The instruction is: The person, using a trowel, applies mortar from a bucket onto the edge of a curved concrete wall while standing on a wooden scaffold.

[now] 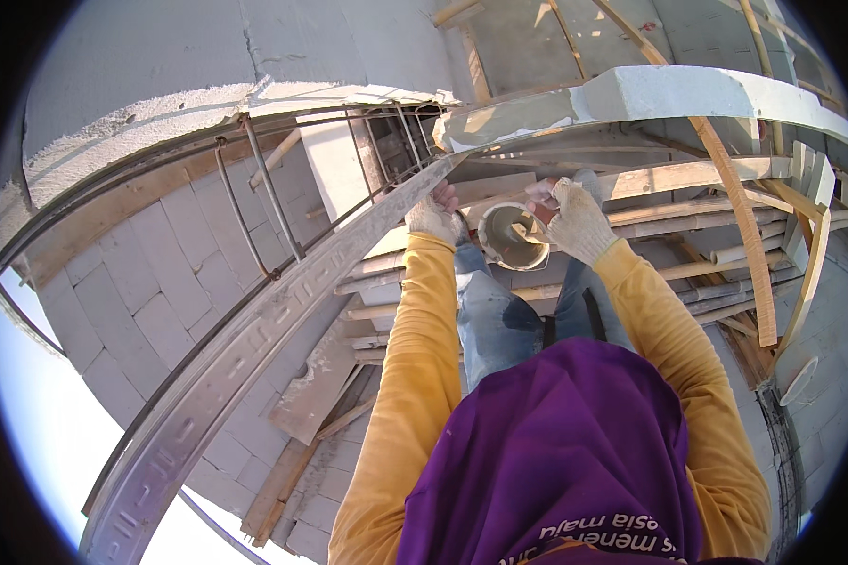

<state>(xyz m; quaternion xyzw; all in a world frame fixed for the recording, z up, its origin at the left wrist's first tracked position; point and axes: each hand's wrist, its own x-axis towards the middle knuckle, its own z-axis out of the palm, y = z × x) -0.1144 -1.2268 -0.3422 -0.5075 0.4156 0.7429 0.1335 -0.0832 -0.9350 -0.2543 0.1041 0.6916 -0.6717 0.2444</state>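
Purple cloth (546,433), then right fingers (543,192) around a tool (529,232), long axis leftward into bucket (501,252); left fingers' (447,196) grip unclear

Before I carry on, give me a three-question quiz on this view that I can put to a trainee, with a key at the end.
1. True or false: in the picture, the bucket shows between the left hand and the right hand.

2. Multiple choice: what colour are the sleeves on the person's arms?
A. Green
B. Yellow
C. Red

3. Fill in the blank: the long slotted metal channel is nearer to the person's ____ hand.

Key:
1. True
2. B
3. left
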